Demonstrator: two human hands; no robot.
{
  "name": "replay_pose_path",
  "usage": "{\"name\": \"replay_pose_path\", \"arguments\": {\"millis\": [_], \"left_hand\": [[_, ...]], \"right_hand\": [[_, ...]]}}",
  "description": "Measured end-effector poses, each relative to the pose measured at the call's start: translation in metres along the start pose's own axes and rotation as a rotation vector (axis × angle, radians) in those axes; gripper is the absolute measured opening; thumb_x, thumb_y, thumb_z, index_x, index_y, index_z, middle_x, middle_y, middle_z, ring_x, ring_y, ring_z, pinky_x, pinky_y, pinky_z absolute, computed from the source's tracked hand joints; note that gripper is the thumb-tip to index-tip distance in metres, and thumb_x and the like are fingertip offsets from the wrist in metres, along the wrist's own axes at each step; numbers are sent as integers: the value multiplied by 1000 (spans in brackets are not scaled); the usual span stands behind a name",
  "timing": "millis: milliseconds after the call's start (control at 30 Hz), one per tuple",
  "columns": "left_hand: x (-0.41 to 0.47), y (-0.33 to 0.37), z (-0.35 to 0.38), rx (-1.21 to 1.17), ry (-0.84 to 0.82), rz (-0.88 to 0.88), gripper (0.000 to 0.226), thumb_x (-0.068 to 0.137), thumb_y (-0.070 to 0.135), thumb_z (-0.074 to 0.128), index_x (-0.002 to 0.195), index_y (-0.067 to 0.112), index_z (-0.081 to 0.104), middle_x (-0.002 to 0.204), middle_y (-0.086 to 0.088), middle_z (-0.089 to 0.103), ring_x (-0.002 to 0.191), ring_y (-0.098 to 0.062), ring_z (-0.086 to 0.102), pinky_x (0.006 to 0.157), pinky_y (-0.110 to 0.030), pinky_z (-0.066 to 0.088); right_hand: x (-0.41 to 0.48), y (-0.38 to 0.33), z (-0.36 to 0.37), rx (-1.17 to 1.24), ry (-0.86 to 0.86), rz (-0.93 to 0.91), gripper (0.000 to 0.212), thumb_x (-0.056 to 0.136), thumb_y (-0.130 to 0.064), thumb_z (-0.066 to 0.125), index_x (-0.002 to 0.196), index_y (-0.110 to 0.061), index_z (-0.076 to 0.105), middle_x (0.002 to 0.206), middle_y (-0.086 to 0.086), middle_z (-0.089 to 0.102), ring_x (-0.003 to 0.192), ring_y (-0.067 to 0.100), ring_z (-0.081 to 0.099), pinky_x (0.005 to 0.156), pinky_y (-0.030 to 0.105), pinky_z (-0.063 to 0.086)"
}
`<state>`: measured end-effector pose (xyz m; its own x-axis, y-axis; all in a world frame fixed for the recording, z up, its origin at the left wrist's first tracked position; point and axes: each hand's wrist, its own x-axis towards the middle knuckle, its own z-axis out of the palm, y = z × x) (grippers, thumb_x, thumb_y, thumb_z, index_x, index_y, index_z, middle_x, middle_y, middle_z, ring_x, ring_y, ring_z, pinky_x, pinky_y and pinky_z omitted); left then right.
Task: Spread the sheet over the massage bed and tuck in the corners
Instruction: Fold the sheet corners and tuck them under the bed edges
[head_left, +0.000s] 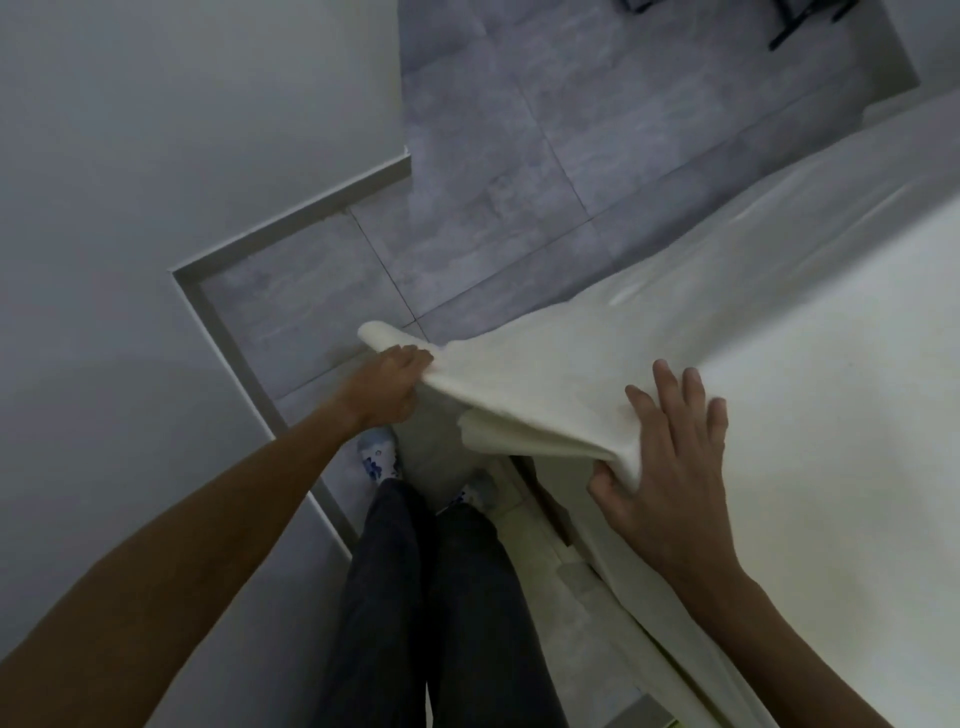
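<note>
White sheet (545, 374) corner pulled taut off bed (810, 395): left hand (392, 382) grips edge; right hand (670, 457) pins fold at corner, thumb beneath, likely readying tuck.

Grey tiled floor (519, 156); white wall (156, 130), pale skirting (291, 218); black furniture legs (789, 26) beyond.
</note>
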<state>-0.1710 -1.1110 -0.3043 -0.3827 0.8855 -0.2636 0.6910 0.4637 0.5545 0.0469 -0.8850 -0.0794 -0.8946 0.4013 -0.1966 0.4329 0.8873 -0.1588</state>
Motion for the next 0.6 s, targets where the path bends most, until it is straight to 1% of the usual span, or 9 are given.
{"name": "replay_pose_path", "arguments": {"millis": [67,133,167,233,300,367,433,467,600], "left_hand": [[1,23,10,-77,17,7,62,81,29,46,134,-3,45,125,-30,57,113,-45,58,90,-58,51],[5,60,13,-190,63,27,64,83,36,52,136,2,44,130,-24,57,117,-39,57,96,-53,50],[6,84,9,-270,94,27,63,83,35,56,137,4,47,131,-21,58,119,-36,58,98,-49,50],[7,131,-3,-392,176,38,56,84,27,62,135,6,52,133,-15,59,119,-30,58,100,-40,47],[13,171,-15,-447,275,83,48,87,21,61,132,5,55,130,-13,62,116,-24,59,99,-30,45],[19,199,-25,-472,331,173,44,90,16,57,132,3,55,129,-14,62,117,-21,59,102,-26,43],[21,210,-26,-448,339,244,43,91,11,57,133,1,53,132,-15,60,122,-22,57,106,-30,44],[20,209,-24,-430,332,258,43,91,10,58,133,1,52,132,-16,60,122,-24,57,106,-34,45],[12,186,-10,-357,283,305,50,90,9,61,136,3,43,131,-21,59,118,-29,60,95,-44,53]], "right_hand": [[1,0,0,-1,1,-5,72,81,-41,55,141,-4,44,162,17,23,154,35,8,123,57,5],[1,0,-1,-11,-7,2,72,80,-40,58,141,-5,44,162,17,23,154,35,7,123,56,4],[1,0,-1,-14,-11,5,72,80,-41,58,142,-5,43,162,17,23,154,35,7,123,55,3],[1,-1,-2,-5,-12,5,73,81,-43,55,142,-5,43,163,17,22,154,35,6,123,56,3],[1,-1,-3,-6,-20,9,74,83,-46,54,144,-6,42,163,16,20,154,34,5,123,57,5],[2,-1,-2,-2,-32,20,75,86,-48,57,146,-8,40,164,15,19,154,33,4,123,57,5],[2,0,-1,-7,-40,20,78,86,-49,63,148,-9,38,164,15,18,154,33,4,124,55,2],[2,1,0,-17,-40,21,79,85,-49,65,148,-9,38,164,15,19,154,33,4,124,54,1],[1,2,2,-27,-23,19,81,85,-48,66,149,-8,37,164,16,18,154,33,3,124,53,-2]]}}
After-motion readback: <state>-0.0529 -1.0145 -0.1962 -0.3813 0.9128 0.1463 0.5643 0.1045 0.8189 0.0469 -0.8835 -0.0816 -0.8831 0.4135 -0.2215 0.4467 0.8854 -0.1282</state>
